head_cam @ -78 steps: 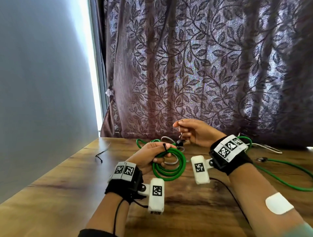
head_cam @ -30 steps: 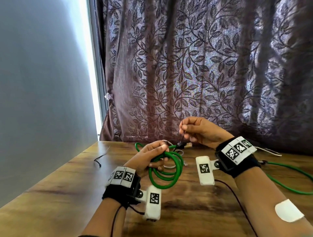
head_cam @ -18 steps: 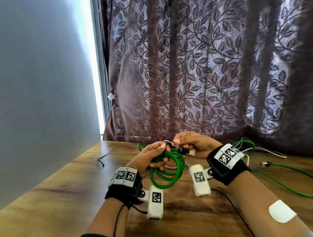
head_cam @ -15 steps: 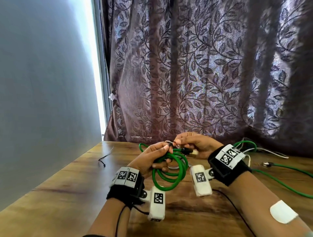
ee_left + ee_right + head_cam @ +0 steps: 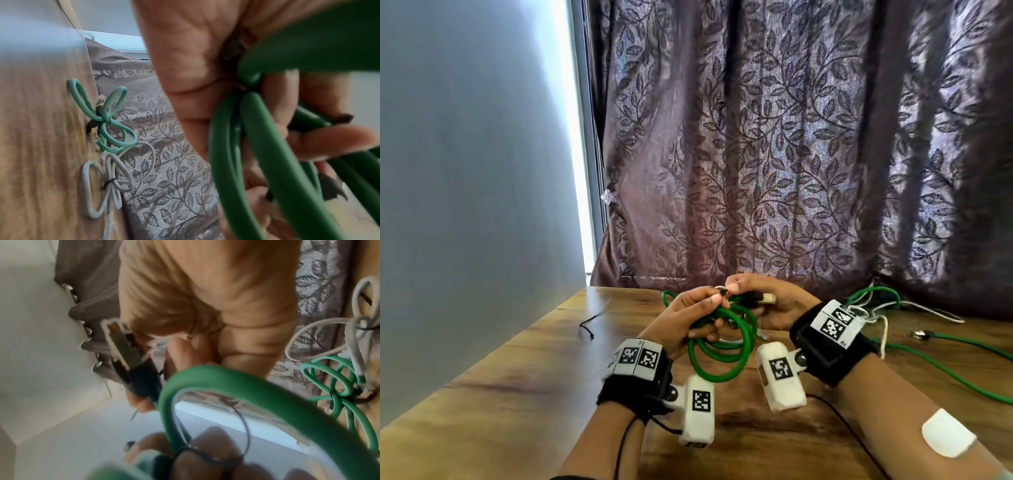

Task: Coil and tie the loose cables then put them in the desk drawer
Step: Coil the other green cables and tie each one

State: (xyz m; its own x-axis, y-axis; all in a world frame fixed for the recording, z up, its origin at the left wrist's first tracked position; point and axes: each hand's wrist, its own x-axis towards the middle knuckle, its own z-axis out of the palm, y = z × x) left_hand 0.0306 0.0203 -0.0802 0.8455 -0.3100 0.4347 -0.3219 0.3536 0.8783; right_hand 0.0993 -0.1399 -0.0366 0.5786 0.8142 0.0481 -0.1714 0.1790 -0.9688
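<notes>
Green cable coil (image 5: 719,353), several loops thick, hangs above the wooden surface (image 5: 524,394) from the left hand (image 5: 688,318), whose fingers and thumb are curled round the gathered top of the loops; the left wrist view shows the strands (image 5: 267,162) running through that closed grip. A thin black tie (image 5: 242,426) loops round the bundle at the left hand's fingertips. Touching the left hand on its right side, the right hand (image 5: 770,305) pinches the tie's end between thumb and forefinger, with its other fingers folded round a black connector with a pale metal tip (image 5: 765,298), the coil's own plug as far as can be told; the right wrist view shows that plug (image 5: 131,363) lying across the fingers.

Beyond both hands, near the curtain (image 5: 791,154), two bundles already bound with black ties lie on the surface: a green cable (image 5: 104,118) cinched at its middle, and just beside it a grey cable (image 5: 107,183) tied the same way. To the right of the right hand a loose green cable (image 5: 945,370) trails across the surface, with thin white leads (image 5: 928,308) lying behind it. Well to the left of the left hand a spare black tie (image 5: 594,318) lies on the wood, close to the grey wall (image 5: 465,171).
</notes>
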